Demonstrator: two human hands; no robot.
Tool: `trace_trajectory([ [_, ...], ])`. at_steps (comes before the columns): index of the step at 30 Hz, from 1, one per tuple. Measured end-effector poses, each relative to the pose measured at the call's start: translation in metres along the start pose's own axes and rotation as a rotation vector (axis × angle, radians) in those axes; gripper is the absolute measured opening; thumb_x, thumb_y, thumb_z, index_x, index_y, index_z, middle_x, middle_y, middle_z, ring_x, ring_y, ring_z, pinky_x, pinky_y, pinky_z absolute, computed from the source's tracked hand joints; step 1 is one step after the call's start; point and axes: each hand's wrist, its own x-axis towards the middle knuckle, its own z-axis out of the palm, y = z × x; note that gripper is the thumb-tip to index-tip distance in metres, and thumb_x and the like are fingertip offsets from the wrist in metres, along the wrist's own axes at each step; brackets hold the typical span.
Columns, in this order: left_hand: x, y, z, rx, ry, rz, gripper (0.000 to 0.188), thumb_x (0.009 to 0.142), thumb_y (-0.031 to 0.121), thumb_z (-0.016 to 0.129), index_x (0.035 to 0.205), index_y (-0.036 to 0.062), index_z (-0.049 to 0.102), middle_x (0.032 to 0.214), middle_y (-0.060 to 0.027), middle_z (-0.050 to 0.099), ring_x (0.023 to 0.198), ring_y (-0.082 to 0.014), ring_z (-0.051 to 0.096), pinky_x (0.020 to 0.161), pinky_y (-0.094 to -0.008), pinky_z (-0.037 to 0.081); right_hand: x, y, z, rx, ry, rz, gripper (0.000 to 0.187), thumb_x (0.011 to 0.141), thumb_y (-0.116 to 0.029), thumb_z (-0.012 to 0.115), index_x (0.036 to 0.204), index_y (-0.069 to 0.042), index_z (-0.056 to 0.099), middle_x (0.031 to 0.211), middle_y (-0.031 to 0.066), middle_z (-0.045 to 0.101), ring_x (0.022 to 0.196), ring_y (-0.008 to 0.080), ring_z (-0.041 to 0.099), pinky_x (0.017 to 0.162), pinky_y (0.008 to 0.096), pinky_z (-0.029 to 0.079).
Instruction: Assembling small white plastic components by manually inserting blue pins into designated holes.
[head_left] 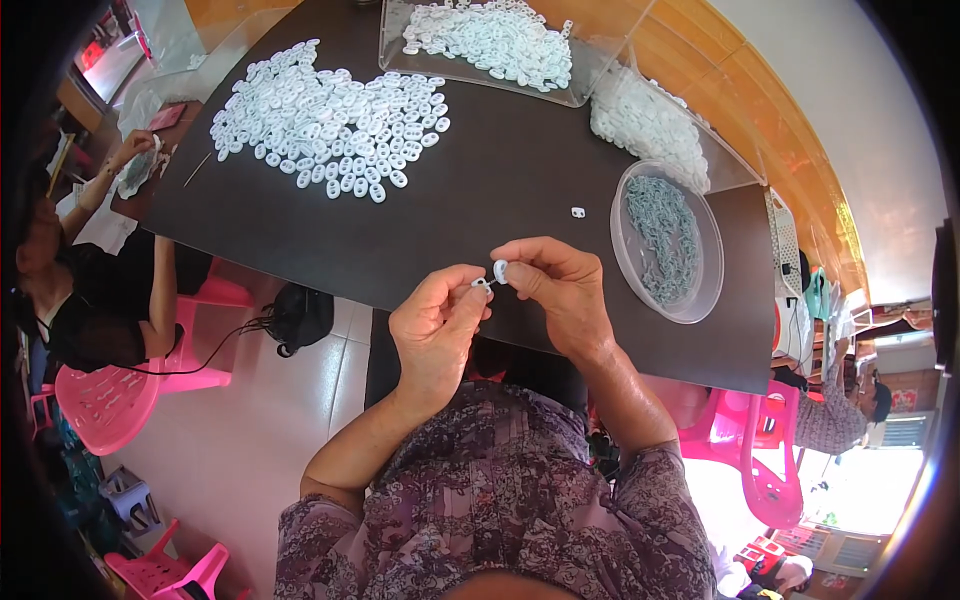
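Over the near edge of the dark table (480, 190), my two hands are close together. My left hand (432, 335) is closed, pinching a small white plastic piece with holes (482, 285) between thumb and fingers. A white oval plastic piece (500, 271) is pinched in my right hand (568, 295), thumb against forefinger. The two pieces nearly meet; whether they are joined, I cannot tell. One more small white two-holed piece (578, 212) lies alone on the tabletop beyond my right hand. A wide pile of white oval pieces (330, 120) covers the table's far left.
On the right stands a round clear tub (712, 255) of small grey-green pieces (660, 240). Behind it, a clear bin holds white pieces (490, 40) and a bagged heap (650, 125). A thin needle-like tool (196, 170) lies at left. Another person (110, 290) sits leftward near pink chairs (110, 405).
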Motion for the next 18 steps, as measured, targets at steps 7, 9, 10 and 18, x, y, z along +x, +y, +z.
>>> trace_trajectory([
  [7,-0.0004,-0.0028,-0.0016,0.130,0.042,0.069,0.014,0.086,-0.004,0.059,0.099,-0.0040,0.061,0.082,-0.0028,0.059,0.070,-0.0053,0.057,0.059,-0.0176,0.046,-0.0004,-0.0018,0.0033,-0.097,0.003,-0.065,0.016,0.083,0.000,0.063,0.099,0.001,0.067,0.085,0.0011,0.065,0.077,0.0049,0.056,0.070,0.0193,0.045],
  [9,-0.0006,-0.0063,-0.0053,0.171,0.014,0.082,0.019,0.087,-0.002,0.058,0.106,-0.0021,0.060,0.087,-0.0041,0.064,0.072,-0.0071,0.059,0.061,-0.0180,0.047,-0.0009,-0.0022,0.0031,-0.100,0.001,-0.065,0.016,0.083,0.001,0.063,0.099,0.001,0.067,0.085,0.0013,0.065,0.078,0.0051,0.056,0.071,0.0195,0.045],
  [10,-0.0005,-0.0064,-0.0055,0.171,0.015,0.082,0.019,0.087,-0.002,0.058,0.106,-0.0021,0.060,0.087,-0.0041,0.064,0.072,-0.0071,0.059,0.061,-0.0180,0.047,-0.0009,-0.0025,0.0032,-0.101,-0.001,-0.065,0.016,0.083,0.002,0.063,0.099,0.001,0.067,0.086,0.0016,0.065,0.079,0.0054,0.057,0.072,0.0197,0.045],
  [18,0.0005,-0.0085,-0.0076,0.281,0.025,0.132,0.017,0.087,-0.002,0.059,0.104,-0.0019,0.061,0.085,-0.0026,0.063,0.071,-0.0063,0.058,0.060,-0.0177,0.047,-0.0015,0.0005,0.0058,-0.149,-0.010,-0.060,0.016,0.083,0.003,0.062,0.099,0.002,0.067,0.087,0.0020,0.065,0.081,0.0066,0.058,0.075,0.0205,0.046],
])
